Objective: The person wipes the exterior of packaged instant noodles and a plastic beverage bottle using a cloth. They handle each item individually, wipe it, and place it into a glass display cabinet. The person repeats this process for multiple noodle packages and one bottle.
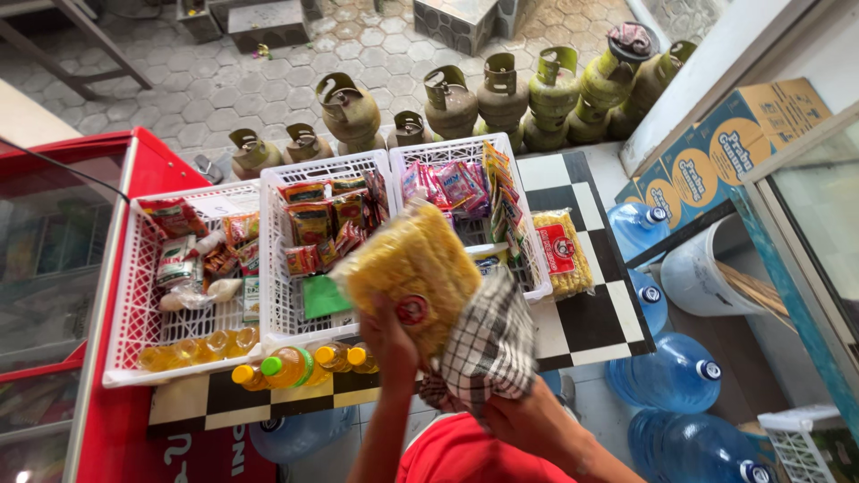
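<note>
noodle packet [413, 268]: clear glossy plastic film, crinkled, in left hand [386, 333]
cloth [488, 344]: woven checked fabric, matt, in right hand [528, 416]
baskets [125, 304]: white plastic lattice, smooth
oil bottles [286, 367]: clear shiny plastic
gas cylinders [349, 112]: painted metal, dull (scuffed, worn)
counter [582, 322]: glossy chequered tile

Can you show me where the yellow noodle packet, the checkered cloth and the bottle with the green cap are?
yellow noodle packet [413, 268]: head view, middle of the clear wrapper.
checkered cloth [488, 344]: head view, middle of the bunched fabric.
bottle with the green cap [288, 367]: head view, on its yellow body beside the cap.
</note>
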